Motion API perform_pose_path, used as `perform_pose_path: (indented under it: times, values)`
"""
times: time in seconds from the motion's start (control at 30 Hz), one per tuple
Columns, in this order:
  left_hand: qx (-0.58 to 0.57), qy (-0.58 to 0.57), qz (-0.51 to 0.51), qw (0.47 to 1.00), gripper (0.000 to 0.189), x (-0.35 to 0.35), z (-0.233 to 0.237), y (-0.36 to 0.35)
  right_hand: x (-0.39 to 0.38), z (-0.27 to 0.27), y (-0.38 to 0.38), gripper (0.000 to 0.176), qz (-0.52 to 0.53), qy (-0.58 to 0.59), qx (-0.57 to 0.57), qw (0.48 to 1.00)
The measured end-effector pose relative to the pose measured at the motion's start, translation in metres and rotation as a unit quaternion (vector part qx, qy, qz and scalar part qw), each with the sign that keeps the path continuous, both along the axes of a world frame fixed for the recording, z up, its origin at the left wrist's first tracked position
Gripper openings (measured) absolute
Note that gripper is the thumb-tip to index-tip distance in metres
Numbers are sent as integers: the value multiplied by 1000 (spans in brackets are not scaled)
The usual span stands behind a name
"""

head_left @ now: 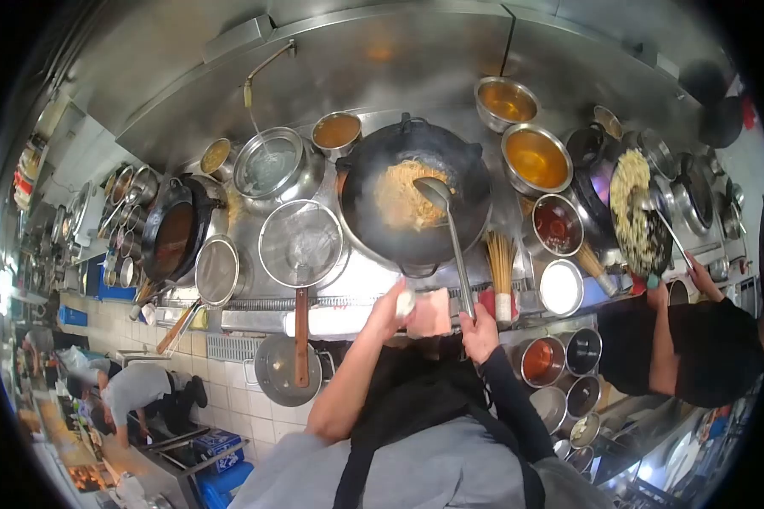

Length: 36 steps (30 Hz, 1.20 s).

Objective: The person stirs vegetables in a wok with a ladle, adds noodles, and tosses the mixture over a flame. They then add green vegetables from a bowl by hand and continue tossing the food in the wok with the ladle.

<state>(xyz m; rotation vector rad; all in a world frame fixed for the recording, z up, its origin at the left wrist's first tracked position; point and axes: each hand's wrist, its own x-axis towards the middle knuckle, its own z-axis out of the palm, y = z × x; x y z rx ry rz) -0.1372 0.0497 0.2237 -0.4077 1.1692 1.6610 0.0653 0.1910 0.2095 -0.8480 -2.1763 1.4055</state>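
Note:
My right hand (pixel 480 332) is closed round the handle of a long metal ladle (pixel 452 222). The ladle's bowl rests on a heap of noodles (pixel 412 197) in a large black wok (pixel 369 161), with steam over it. At the wok's front edge, my left hand (pixel 388 309) is closed on a white object, blurred and too small to make out. Beside it, between my hands, lies a pinkish folded cloth (pixel 431 312). A wire strainer (pixel 301 243) with a wooden handle is left of the wok.
Bowls of amber liquid (pixel 536 159) and red sauce (pixel 558 225) stand right of the wok, near a bamboo brush (pixel 501 263). At the far right a co-worker's hands (pixel 659 293) tend another wok (pixel 632 199). A pot of water (pixel 269 163) stands back left.

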Motion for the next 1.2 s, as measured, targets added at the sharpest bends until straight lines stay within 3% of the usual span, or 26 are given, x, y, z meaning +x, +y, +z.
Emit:
perform_pose_path:
  times: [0.07,0.2,0.3,0.43,0.5,0.63,0.67,0.7,0.73,0.77,0.8,0.83,0.87,0.9,0.97,1.0,1.03,1.07,1.1,1.13,1.17,1.2]
  values:
    - [54,30,-162,985,35,12,-14,-56,-3,68,0,16,-42,-60,-281,957]
    - [5,39,-142,989,31,48,9,-115,-5,115,43,16,-69,75,-467,878]
    - [-11,36,-98,994,32,56,1,-144,-6,129,79,16,-129,127,-430,885]
    - [-26,31,-41,998,29,49,-9,-152,-14,104,145,14,-173,42,-200,963]
    - [-37,34,-34,998,28,41,-10,-149,-16,98,176,13,-163,2,-197,967]
    - [-38,31,-19,999,26,27,-4,-135,-14,107,207,15,-145,28,-338,929]
    - [-53,45,-15,997,26,25,2,-128,-8,95,214,16,-119,-32,-279,952]
    - [-42,49,-18,998,26,21,5,-122,-12,93,202,18,-135,-87,-94,983]
    - [-31,54,-19,998,27,18,7,-118,-12,88,184,20,-143,-137,96,976]
    - [-20,58,-22,998,27,16,8,-115,-10,84,167,23,-149,-178,283,931]
    - [-16,61,-20,998,29,12,3,-110,-11,81,155,31,-131,-141,265,945]
    - [-7,56,-21,998,32,9,-3,-104,-13,79,142,32,-69,19,286,956]
    - [2,50,-24,998,35,5,-3,-92,-15,91,122,33,-74,6,-21,997]
    - [12,45,-29,999,39,0,0,-79,-17,100,110,33,-74,-8,-326,943]
    - [38,-23,-6,999,46,-11,13,-47,-30,47,129,32,-15,-37,-460,887]
    - [53,-56,7,997,50,-16,18,-29,-44,48,108,30,17,-63,-239,969]
    - [59,-45,-13,997,52,-20,10,-14,-59,50,87,29,-2,-113,7,994]
    - [66,-34,-33,997,54,-26,-7,1,-75,14,74,26,-71,-101,186,975]
    - [73,-23,-51,996,56,-30,-18,17,-86,-41,74,24,-75,-50,220,971]
    - [16,-13,-47,999,55,-31,-21,33,-89,-25,64,21,-45,-66,18,997]
    - [-41,-4,-42,998,54,-30,-24,46,-90,7,52,19,-13,-81,-184,979]
    - [-52,4,-46,998,43,-32,-30,53,-83,36,61,19,7,-59,-310,949]
